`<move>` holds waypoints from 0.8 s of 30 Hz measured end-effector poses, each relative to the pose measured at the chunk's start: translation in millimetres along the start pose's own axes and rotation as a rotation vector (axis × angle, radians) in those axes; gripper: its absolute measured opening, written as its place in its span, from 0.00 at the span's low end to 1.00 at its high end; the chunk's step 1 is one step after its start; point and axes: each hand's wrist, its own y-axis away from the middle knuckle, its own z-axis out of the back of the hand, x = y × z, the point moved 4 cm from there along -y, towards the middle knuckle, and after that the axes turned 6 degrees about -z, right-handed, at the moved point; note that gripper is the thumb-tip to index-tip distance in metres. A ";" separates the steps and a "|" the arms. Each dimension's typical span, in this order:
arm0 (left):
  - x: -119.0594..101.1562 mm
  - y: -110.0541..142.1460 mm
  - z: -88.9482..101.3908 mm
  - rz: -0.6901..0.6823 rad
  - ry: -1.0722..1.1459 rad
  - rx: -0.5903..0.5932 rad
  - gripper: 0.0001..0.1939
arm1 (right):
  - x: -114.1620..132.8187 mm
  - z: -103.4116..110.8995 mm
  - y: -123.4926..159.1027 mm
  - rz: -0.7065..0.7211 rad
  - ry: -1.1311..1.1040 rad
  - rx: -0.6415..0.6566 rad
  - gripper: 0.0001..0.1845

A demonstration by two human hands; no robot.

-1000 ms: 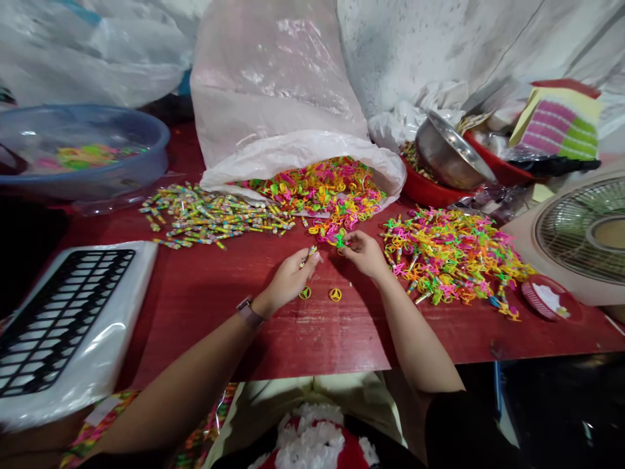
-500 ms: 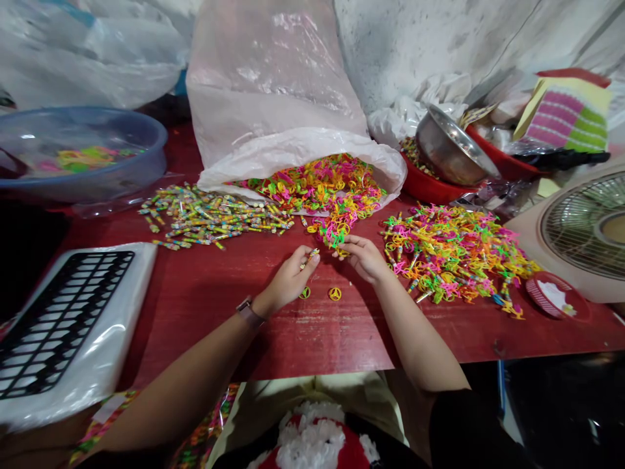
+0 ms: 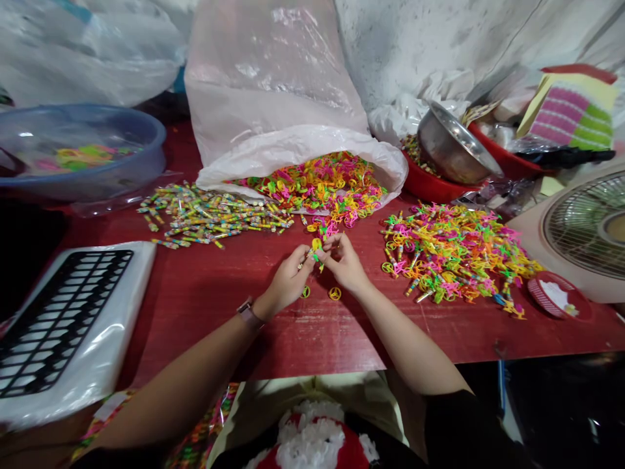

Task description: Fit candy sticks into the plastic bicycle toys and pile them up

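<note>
My left hand [image 3: 287, 279] pinches a small printed tube [image 3: 302, 263], mostly covered by the fingers. Touching its tip, my right hand [image 3: 346, 264] grips a small plastic piece with a yellow ring [image 3: 317, 243] and green parts. Where the two parts meet is too small to make out. On the table just below lie a yellow-green spoked ring [image 3: 305, 292] and a yellow spoked ring [image 3: 334, 294]. Beyond the hands, colourful plastic pieces [image 3: 336, 185] spill from a large white plastic bag [image 3: 273, 78]. To its left is a pile of printed tubes [image 3: 209, 213].
Right of my hands lies a heap of tubes joined with plastic pieces [image 3: 454, 251]. Beyond it stand a metal bowl [image 3: 452, 146], a fan [image 3: 586, 221] and a small red basket [image 3: 547, 298]. A blue basin [image 3: 156, 153] and a black abacus [image 3: 68, 312] on plastic sheeting occupy the left.
My right hand has moved away from the bag's spilled pieces, toward me and left, bringing a yellow and green plastic piece to the tube. My left hand stays nearly in place.
</note>
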 end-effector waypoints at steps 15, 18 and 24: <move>-28.1 1.2 4.5 -0.117 -0.259 0.021 0.18 | 17.5 6.0 9.2 0.014 0.021 -0.069 0.18; -32.4 2.7 2.2 -0.127 -0.280 0.050 0.20 | 11.7 10.5 3.4 -0.087 -0.183 -0.059 0.18; -34.1 5.0 0.2 -0.187 -0.375 0.143 0.19 | 9.1 4.0 4.5 -0.192 -0.322 0.053 0.21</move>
